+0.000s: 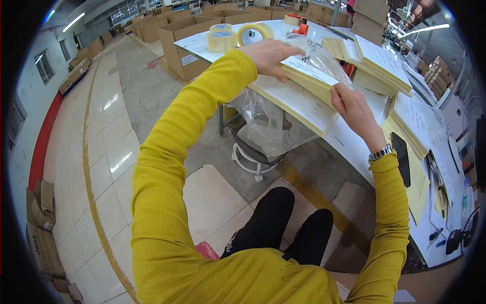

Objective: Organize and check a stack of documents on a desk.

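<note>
A thick stack of printed paper sheets (314, 71) with a pale yellow edge is tilted up above the table's near edge. My left hand (268, 57) grips its left end, fingers over the top and thumb at the near side. At the other end, my right hand (354, 109) is closed on the right corner, thumb on top. Beneath the raised stack lies another printed pad (298, 101) at the table edge. A clear plastic bag (319, 53) rests just behind the stack.
Tape rolls (221, 41) and a red tape dispenser (302, 29) stand at the table's far side. More paper stacks (382, 61) and a black phone (400, 159) lie to the right. Below are a wheeled stool (255, 157) and hanging clear plastic (268, 121). Cardboard boxes (187, 45) stand beyond.
</note>
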Available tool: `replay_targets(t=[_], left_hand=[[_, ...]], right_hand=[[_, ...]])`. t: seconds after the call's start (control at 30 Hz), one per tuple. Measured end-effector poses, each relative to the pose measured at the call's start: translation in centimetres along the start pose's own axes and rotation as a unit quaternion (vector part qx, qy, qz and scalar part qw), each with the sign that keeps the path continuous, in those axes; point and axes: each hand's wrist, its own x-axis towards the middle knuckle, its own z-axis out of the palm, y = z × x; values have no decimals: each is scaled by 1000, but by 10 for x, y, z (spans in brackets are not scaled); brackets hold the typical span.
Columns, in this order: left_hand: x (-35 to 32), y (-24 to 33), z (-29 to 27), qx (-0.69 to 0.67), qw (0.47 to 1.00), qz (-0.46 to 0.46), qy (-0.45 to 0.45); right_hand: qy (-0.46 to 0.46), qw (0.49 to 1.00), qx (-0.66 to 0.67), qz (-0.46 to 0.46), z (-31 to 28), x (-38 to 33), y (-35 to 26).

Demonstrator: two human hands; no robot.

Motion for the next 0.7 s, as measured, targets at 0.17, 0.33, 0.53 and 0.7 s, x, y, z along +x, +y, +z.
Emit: replay_targets(t=[0.17,0.33,0.53,0.7], left_hand=[[15,-18,1,-7,974,-91,-208],[9,-31,-1,-68,977,-90,-179],[-1,-38,6,-114,970,-100,-188],[-5,-40,5,-136,966,-142,-168]], right_hand=[[48,998,25,29,3,-7,-10],[-6,994,-108,-16,0,-15,-43],[-79,996,2,35,3,-17,-34],[89,995,-52,-6,12,-3,-9]])
